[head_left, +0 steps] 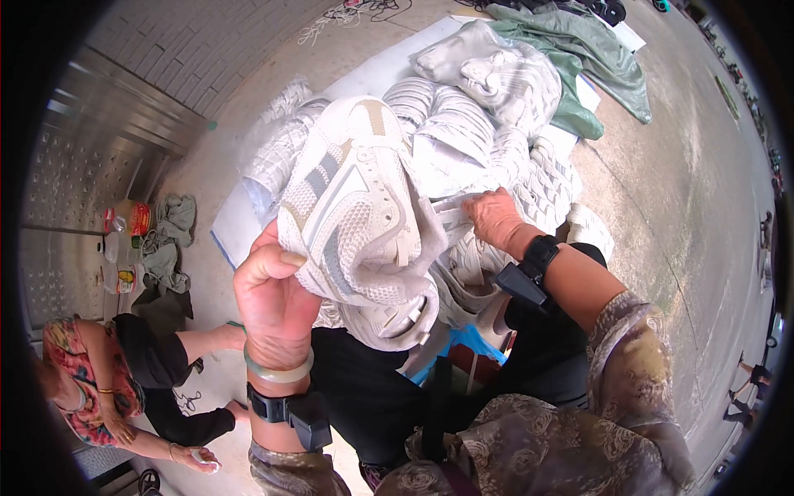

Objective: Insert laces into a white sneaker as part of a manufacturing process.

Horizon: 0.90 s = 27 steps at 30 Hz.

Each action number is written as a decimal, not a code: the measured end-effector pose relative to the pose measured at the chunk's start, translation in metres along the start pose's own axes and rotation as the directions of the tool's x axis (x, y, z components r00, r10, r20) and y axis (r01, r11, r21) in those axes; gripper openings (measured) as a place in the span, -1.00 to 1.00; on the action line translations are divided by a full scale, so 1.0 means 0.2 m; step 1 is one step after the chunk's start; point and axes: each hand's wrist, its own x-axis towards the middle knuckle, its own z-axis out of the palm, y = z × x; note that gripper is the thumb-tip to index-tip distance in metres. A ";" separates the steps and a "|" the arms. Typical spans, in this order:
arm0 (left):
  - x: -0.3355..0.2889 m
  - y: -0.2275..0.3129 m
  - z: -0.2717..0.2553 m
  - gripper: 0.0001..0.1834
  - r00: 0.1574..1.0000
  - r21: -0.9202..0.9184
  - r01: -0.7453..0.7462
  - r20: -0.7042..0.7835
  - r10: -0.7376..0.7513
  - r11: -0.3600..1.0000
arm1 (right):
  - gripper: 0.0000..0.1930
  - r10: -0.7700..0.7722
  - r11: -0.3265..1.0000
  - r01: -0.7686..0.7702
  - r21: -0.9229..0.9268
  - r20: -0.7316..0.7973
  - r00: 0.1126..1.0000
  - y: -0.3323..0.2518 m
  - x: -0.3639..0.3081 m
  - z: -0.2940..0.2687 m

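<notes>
Before me, a white and beige sneaker upper (347,207) with mesh panels and grey stripes is held up. My left hand (277,289) grips its left edge, thumb in front and fingers partly hidden behind. To the right of it, my right hand (496,219) is closed, its fingertips pinching a pale strip (449,213) beside the upper. Whether that strip belongs to the same upper, I cannot tell. Behind both hands lie stacks of similar white shoe uppers (438,124), nested in rows. More white uppers (471,269) rest below my right hand, near my lap.
A clear plastic bag (504,74) of uppers and a green cloth (587,62) lie at the far side. Left, another person (91,380) sits low, near plastic containers (124,240) and a metal door (74,165). Concrete ground (695,190) stretches away on the right.
</notes>
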 end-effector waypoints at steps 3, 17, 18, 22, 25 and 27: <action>-0.19 -0.04 0.02 -0.29 0.993 -0.121 -0.115 0.026 0.119 0.986 | -0.79 0.016 0.993 0.017 0.115 -0.279 0.960 0.03 -0.20 -0.34; -0.52 -0.04 -0.05 -0.33 0.897 -0.096 -0.335 0.272 0.349 0.937 | -0.73 -0.370 0.929 0.356 -0.104 -0.307 0.877 -0.11 -1.45 -1.53; -0.50 -0.03 -0.05 -0.36 0.887 -0.081 -0.358 0.281 0.366 0.930 | -0.73 -0.434 0.901 0.415 -0.130 -0.291 0.853 -0.15 -1.49 -1.54; -0.45 0.00 0.01 -0.36 0.870 -0.087 -0.388 0.294 0.396 0.917 | -0.70 -0.488 0.866 0.500 -0.006 -0.230 0.842 -0.24 -1.57 -1.54; -0.45 -0.04 0.11 -0.34 0.857 -0.091 -0.391 0.327 0.398 0.916 | -0.66 -0.503 0.825 0.552 0.121 -0.286 0.815 -0.27 -1.61 -1.52; -0.46 -0.09 0.21 -0.36 0.821 -0.084 -0.393 0.416 0.391 0.916 | -0.62 -0.509 0.772 0.589 0.237 -0.324 0.797 -0.28 -1.60 -1.53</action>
